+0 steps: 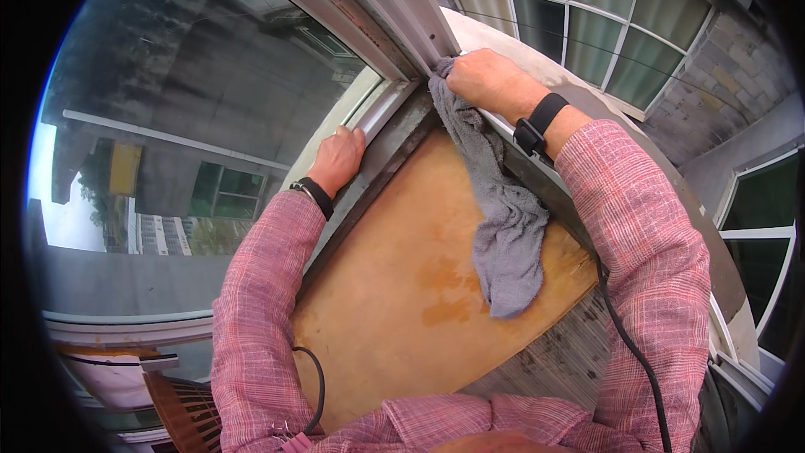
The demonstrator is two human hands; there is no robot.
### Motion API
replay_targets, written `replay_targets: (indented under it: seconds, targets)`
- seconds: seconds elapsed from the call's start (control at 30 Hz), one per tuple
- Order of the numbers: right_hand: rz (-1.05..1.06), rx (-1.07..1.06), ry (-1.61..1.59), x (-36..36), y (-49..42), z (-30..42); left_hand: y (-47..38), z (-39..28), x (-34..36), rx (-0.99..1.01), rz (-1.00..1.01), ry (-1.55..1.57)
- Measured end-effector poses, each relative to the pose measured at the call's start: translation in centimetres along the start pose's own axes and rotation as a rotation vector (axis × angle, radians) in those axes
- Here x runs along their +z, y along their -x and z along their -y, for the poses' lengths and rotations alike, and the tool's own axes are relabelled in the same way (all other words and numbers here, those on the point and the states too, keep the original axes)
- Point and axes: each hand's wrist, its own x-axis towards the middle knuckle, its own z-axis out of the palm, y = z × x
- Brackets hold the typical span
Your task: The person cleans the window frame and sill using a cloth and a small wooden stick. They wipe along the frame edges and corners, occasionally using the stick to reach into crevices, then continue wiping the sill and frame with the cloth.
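My right hand (481, 78) grips the upper end of a grey terry cloth (512, 245) at the foot of a light window-frame upright (418, 0), near the corner. From there the cloth hangs down over a wooden board (383, 251), its lower end lying beside wet-looking patches. At the left, my left hand (338, 157) has its fingers curled on the bottom rail of a window sash (385, 114), next to the glass. The fingertips of both hands are partly hidden.
Dark sills meet in a corner above the board. Large window glass (176, 88) fills the left side. A brown slatted wooden object (179, 412) stands at lower left. Black cables run along both sleeves. A building with gridded windows (591, 12) is outside.
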Motion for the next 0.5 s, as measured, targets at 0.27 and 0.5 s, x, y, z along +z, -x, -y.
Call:
replay_targets:
  seconds: [0.27,0.5]
  targets:
    - [0.139,0.076,-0.057,-2.0,7.9,0.8,0.0,0.0,0.1,-0.006,0.004,0.019]
    - [-0.065,0.173,-0.219,-1.7,9.4,1.2,0.0,0.0,-0.2,-0.029,0.068,0.025]
